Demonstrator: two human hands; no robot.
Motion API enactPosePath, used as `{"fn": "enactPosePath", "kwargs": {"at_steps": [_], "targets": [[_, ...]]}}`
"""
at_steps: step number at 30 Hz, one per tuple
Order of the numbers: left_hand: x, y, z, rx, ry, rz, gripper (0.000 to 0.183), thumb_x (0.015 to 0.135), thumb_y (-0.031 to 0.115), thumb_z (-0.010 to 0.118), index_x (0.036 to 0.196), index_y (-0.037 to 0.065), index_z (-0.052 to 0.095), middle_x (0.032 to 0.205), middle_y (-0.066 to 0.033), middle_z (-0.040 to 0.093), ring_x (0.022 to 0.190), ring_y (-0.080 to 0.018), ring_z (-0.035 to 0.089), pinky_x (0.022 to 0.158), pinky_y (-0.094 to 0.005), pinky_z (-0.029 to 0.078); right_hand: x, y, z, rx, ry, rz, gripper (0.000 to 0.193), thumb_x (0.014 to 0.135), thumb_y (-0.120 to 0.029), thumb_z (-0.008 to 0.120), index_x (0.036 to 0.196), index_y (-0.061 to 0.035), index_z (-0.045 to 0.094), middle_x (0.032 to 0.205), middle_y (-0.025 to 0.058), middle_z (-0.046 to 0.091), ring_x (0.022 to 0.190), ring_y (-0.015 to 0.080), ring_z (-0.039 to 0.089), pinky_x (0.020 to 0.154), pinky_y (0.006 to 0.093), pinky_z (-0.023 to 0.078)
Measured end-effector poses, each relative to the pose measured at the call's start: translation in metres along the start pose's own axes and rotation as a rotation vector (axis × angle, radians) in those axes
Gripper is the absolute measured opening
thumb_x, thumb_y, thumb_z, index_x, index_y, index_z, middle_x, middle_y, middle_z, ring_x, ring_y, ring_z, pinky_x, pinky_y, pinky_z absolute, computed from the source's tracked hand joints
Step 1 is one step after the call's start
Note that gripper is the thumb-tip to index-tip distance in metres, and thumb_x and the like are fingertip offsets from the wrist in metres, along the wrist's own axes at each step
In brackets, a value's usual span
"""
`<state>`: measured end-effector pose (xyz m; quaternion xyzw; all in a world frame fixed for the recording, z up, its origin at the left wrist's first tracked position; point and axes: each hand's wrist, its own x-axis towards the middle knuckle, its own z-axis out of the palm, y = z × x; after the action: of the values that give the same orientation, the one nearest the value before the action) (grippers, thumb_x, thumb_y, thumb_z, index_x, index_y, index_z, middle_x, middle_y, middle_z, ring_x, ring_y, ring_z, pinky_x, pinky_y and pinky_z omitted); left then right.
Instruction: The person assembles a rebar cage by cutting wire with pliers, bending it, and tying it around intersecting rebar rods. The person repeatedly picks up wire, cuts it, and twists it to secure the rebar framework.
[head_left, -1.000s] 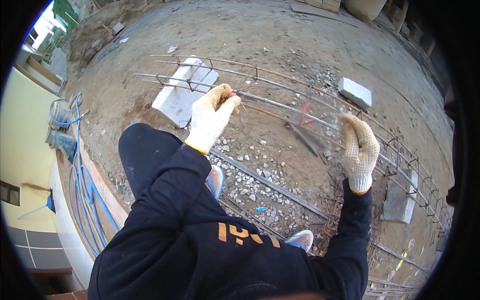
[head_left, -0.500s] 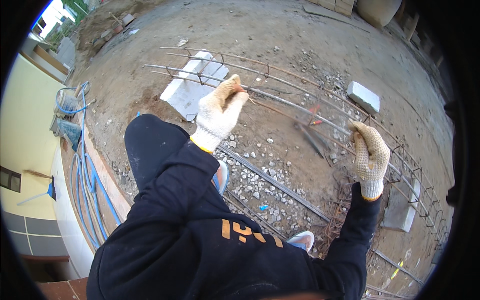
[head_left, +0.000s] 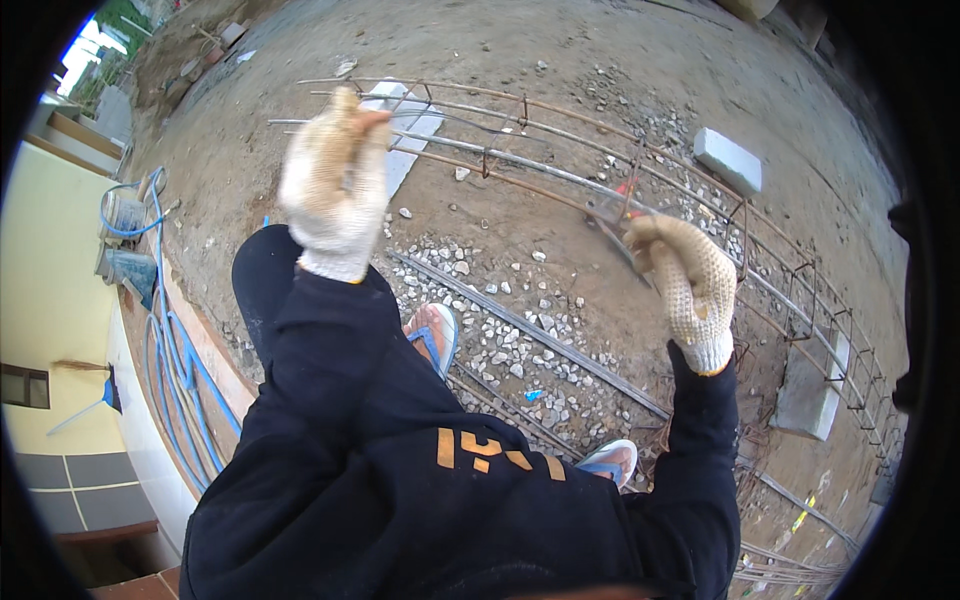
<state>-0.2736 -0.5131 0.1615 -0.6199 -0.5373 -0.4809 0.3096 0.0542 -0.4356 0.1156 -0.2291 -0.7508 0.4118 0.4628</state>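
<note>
A long cage of steel rebar [head_left: 560, 172] with bent stirrups stretches across the ground in front of me, propped on pale blocks. My left hand [head_left: 338, 190], in a cream knitted glove, is raised near the cage's left end. Its fingers are pinched on thin dark wire [head_left: 455, 122] that trails to the right along the bars. My gloved right hand [head_left: 690, 285] is curled at the cage's near side. Beside its fingertips is a blurred hand tool with red parts [head_left: 624, 190]; whether the fingers grip the tool or a bar is hidden.
White blocks stand under the cage's left end [head_left: 415, 130], under its right part [head_left: 812, 385] and beyond it [head_left: 728, 160]. Loose gravel [head_left: 500, 320] and long thin bars [head_left: 540, 340] lie near my sandalled feet. Blue hoses [head_left: 172, 370] run along the wall at left.
My left hand has moved left and up along the cage, drawing the wire with it. My right hand has shifted left, closer to the red-marked tool.
</note>
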Motion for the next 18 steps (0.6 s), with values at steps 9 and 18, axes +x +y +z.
{"fn": "enactPosePath", "kwargs": {"at_steps": [9,18], "targets": [[-0.041,0.045,0.035,-0.247,-0.506,-0.147,0.028,0.082,0.008,0.078,0.109,0.003,0.071,0.092,-0.01,0.073,0.079,-0.0202,0.072,0.072,-0.0303,0.056,0.007,-0.016,-0.002,-0.545,-0.096,-0.217,0.032,0.084,-0.004,0.073,0.116,-0.0098,0.072,0.086,0.0095,0.072,0.075,0.0224,0.07,0.068,0.0311,0.055],[-0.045,0.054,0.04,-0.193,-0.489,-0.332,0.04,0.081,0.01,0.08,0.118,0.004,0.066,0.093,-0.0056,0.073,0.067,-0.0099,0.062,0.063,-0.0249,0.051,-0.001,-0.006,-0.006,-0.419,-0.021,0.054,0.013,0.093,-0.01,0.065,0.103,-0.0057,0.071,0.077,0.0101,0.069,0.062,0.0192,0.067,0.06,0.0311,0.052]]}}
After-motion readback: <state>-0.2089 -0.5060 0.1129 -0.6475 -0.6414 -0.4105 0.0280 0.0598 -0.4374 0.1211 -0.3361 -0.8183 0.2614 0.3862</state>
